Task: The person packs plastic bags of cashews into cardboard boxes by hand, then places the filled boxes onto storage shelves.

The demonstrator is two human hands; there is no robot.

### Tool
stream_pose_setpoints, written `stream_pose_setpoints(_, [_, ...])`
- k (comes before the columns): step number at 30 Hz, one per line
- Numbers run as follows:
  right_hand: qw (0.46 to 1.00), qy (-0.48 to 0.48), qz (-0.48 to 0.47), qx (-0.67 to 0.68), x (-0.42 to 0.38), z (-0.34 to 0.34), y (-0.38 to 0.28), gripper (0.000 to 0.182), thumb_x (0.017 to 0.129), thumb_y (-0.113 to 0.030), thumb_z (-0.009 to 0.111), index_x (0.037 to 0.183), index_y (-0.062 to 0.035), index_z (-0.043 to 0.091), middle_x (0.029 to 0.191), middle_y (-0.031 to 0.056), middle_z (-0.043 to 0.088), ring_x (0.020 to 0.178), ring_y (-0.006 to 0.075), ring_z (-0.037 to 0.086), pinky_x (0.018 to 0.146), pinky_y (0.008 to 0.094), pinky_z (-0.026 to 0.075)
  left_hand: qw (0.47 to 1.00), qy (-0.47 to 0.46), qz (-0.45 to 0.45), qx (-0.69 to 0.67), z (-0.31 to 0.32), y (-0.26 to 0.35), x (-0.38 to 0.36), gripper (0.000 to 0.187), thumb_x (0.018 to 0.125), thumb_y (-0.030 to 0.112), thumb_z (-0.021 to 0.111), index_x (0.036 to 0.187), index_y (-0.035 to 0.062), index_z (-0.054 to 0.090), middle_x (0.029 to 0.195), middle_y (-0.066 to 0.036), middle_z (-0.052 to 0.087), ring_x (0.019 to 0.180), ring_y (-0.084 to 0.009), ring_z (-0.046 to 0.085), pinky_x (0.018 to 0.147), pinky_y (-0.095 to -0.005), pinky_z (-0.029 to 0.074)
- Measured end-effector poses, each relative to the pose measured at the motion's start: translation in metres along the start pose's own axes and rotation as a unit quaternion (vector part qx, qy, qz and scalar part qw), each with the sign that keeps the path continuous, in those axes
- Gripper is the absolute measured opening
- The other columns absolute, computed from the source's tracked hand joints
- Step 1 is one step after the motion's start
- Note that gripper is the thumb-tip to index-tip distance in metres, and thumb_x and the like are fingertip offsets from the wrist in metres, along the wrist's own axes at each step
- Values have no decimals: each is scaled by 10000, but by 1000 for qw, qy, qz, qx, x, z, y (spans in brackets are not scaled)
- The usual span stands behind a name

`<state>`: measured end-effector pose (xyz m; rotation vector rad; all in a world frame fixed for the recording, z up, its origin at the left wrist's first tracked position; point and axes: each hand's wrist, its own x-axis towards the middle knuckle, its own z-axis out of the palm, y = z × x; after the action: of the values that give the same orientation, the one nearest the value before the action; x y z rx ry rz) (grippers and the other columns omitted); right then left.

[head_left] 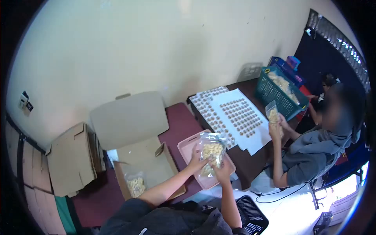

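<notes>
Between my two hands is a clear plastic pouch of pale, pasta-like pieces, its zip top pointing away from me. My left hand grips its left side. My right hand has its fingers closed on the lower right edge. Beneath the pouch lies a pink tray, partly hidden by it. To the left, an open cardboard box stands with its lid up; one similar filled pouch rests inside, at the near left corner.
Flattened cardboard boxes lean at left on the maroon table. On the dark table, sheets carry rows of small round stickers. A green basket holds more pouches. A co-worker at right holds another pouch. A black basket stands below.
</notes>
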<state>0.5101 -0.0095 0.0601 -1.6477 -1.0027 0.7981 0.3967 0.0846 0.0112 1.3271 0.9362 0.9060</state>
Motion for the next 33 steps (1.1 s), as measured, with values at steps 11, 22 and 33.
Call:
stream_pose_setpoints(11, [949, -306, -14, 72, 30, 56, -63, 500, 819, -159, 678, 1200, 41, 422, 1123, 132, 566, 1024, 170, 547, 856, 292, 458, 986, -31, -76, -145, -105, 84, -89, 538, 850, 189, 645, 1260, -53, 395, 1150, -134, 558, 1027, -166, 550, 880, -291, 452])
stream_pose_setpoints(22, [882, -451, -15, 139, -40, 221, -57, 592, 886, -158, 594, 1324, 29, 242, 1239, 152, 465, 1127, 186, 478, 944, 298, 404, 969, 234, -37, -66, -214, 78, -194, 631, 772, 145, 724, 1266, -49, 382, 1141, -143, 551, 1038, -188, 542, 859, -285, 459])
stream_pose_setpoints(33, [881, -456, 23, 121, -32, 165, -66, 800, 853, -121, 635, 1407, 8, 72, 1188, 152, 496, 1088, 190, 513, 882, 304, 458, 976, 182, -106, 55, -181, 85, -189, 553, 796, 165, 700, 1218, -11, 389, 961, -84, 585, 785, -89, 562, 629, -241, 472])
